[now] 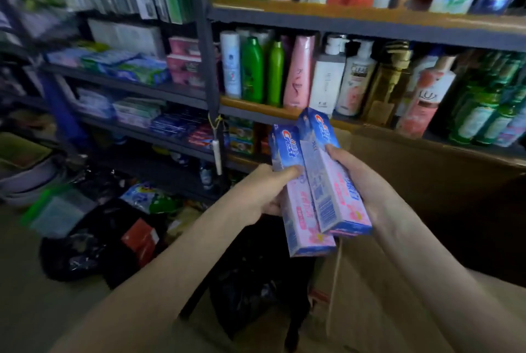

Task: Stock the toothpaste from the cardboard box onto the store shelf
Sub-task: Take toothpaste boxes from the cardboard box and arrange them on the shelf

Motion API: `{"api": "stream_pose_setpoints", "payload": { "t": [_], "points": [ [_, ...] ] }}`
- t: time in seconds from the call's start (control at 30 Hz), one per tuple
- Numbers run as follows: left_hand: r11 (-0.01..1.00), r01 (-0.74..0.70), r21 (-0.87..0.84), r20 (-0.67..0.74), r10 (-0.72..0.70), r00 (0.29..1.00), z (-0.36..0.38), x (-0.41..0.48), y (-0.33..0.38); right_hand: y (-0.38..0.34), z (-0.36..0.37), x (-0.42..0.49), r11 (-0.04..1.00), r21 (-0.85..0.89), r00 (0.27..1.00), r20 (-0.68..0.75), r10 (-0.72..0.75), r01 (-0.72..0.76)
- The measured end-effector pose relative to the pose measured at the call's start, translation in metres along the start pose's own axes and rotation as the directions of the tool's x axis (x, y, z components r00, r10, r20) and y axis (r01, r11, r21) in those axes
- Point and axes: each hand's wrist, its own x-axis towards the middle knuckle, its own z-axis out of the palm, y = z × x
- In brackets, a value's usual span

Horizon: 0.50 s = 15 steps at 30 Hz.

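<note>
— Shelves first: how stocked is the store shelf (313, 18)?

— Bottles (252, 70) fill the two upper levels on the right. To the left, lower down, flat toothpaste packs (173, 124) already lie stacked in rows. That part of the view is blurred, so I can't tell how much room is left there.

— And the cardboard box (367, 290)?

— It sits low on the right, just under the hands and close against the shelf. Its inside is dark and mostly hidden, so there's no saying how many packs remain in it.

— What's in play now?

— Two toothpaste boxes, both blue and pink and both in the air in front of the shelf. They lie side by side and overlap a little. Neither one touches a shelf yet.

— And the hands?

— The left hand (264, 190) grips the left toothpaste box (304, 218), with the thumb pressed across its face. The right hand (367, 181) grips the right toothpaste box (333, 181) from the far side, fingers wrapped along its edge.

— So where does that leave the job?

— Somewhere in the middle, I'd judge. These two packs are out of the box but not yet placed. They still have to go onto the toothpaste rows at the left, and then come whatever packs the box still holds.
</note>
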Motion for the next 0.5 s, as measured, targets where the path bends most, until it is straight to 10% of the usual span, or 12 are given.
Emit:
{"api": "stream_pose_setpoints", "payload": {
  "t": [0.23, 0.5],
  "points": [
    [0.999, -0.004, 0.037, -0.194, 0.011, 0.981, -0.171, 0.015, -0.010, 0.059, 0.132, 0.087, 0.998, 0.040, 0.991, 0.127, 0.043, -0.048],
    [0.980, 0.153, -0.130, -0.140, -0.170, 0.975, -0.322, 0.041, -0.007, 0.111, 0.288, 0.191, 0.903, -0.429, 0.996, 0.087, 0.021, 0.018]
  ]
}}
